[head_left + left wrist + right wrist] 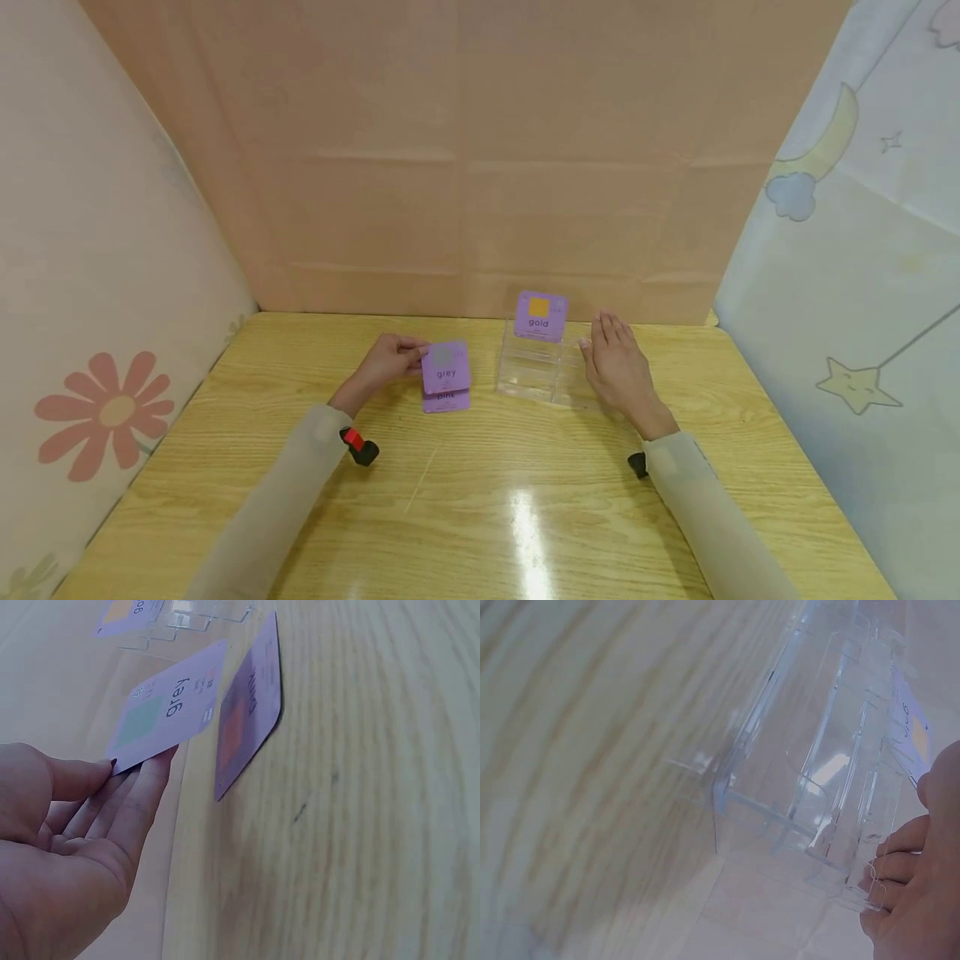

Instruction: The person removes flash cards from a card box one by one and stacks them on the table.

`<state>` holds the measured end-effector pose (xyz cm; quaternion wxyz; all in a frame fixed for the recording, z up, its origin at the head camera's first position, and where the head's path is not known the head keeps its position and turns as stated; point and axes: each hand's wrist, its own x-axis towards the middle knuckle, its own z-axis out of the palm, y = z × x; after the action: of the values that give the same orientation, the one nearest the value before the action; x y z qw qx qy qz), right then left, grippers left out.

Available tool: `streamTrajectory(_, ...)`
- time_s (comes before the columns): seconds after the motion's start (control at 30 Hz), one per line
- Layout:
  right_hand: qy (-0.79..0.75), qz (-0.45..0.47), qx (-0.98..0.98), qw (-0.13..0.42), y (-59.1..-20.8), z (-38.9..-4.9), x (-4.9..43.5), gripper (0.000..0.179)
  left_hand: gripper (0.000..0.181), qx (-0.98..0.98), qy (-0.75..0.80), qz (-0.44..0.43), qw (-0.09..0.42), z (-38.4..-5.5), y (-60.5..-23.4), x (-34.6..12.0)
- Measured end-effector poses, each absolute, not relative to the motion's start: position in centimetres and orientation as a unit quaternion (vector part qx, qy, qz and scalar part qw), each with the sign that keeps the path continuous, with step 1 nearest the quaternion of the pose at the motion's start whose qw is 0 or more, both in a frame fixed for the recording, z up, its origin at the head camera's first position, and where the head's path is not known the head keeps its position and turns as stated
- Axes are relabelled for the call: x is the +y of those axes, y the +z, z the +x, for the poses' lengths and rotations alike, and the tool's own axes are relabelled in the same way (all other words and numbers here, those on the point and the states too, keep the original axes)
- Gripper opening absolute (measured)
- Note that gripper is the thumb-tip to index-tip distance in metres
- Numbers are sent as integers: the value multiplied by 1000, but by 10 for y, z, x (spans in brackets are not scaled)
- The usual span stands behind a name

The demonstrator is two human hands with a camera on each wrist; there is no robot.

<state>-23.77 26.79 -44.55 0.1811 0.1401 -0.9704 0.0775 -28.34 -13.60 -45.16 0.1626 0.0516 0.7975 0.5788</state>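
My left hand [390, 360] pinches the edge of a purple card printed "grey" [446, 367], thumb on its face and fingers behind. Below it, a purple "pink" card [447, 403] is partly covered in the head view; the left wrist view shows a gap between the two cards. To the right stands a clear plastic tiered holder [527, 375]. A purple "gold" card [541, 317] stands upright in its back left part. My right hand [619, 363] lies along the holder's right end, fingers straight, fingertips right at its back corner in the right wrist view.
The wooden table [450, 517] runs back to a peach-coloured sheet [465, 167]. Pale patterned cloths stand at the left, with a red flower [116, 410], and at the right, with a yellow star [857, 387].
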Motion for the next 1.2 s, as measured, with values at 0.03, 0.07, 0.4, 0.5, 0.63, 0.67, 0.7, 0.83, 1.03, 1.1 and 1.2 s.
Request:
streamTrajectory(0.03, 77, 140, -970, 181, -446, -238, 268, 58, 32, 800, 574, 51, 165, -283, -453, -136)
streamTrajectory(0.07, 78, 139, -971, 180, -446, -238, 268, 59, 31, 802, 571, 50, 168, -283, -455, -136)
streamTrajectory(0.4, 78, 135, -972, 174, -446, -239, 268, 61, 30, 807, 559, 43, 186, -280, -467, -136)
streamTrajectory(0.5, 80, 135, -972, 174, -446, -239, 268, 61, 30, 812, 553, 42, 181, -279, -468, -135)
streamTrajectory(0.63, 81, 134, -972, 173, -447, -239, 268, 62, 31, 817, 546, 38, 181, -278, -467, -136)
streamTrajectory(0.67, 81, 134, -972, 173, -447, -239, 268, 62, 31, 818, 545, 37, 181, -278, -467, -136)
streamTrajectory(0.7, 81, 134, -972, 173, -448, -240, 268, 62, 31, 818, 544, 38, 182, -277, -466, -136)
streamTrajectory(0.83, 84, 133, -973, 171, -449, -241, 269, 62, 31, 816, 547, 44, 184, -276, -464, -137)
streamTrajectory(1.03, 90, 128, -974, 161, -448, -240, 269, 63, 30, 811, 548, 55, 197, -277, -466, -138)
streamTrajectory(1.1, 91, 127, -975, 158, -448, -240, 269, 64, 30, 811, 548, 54, 201, -277, -468, -138)
streamTrajectory(1.2, 92, 126, -976, 154, -448, -240, 269, 64, 30, 812, 546, 55, 198, -278, -469, -137)
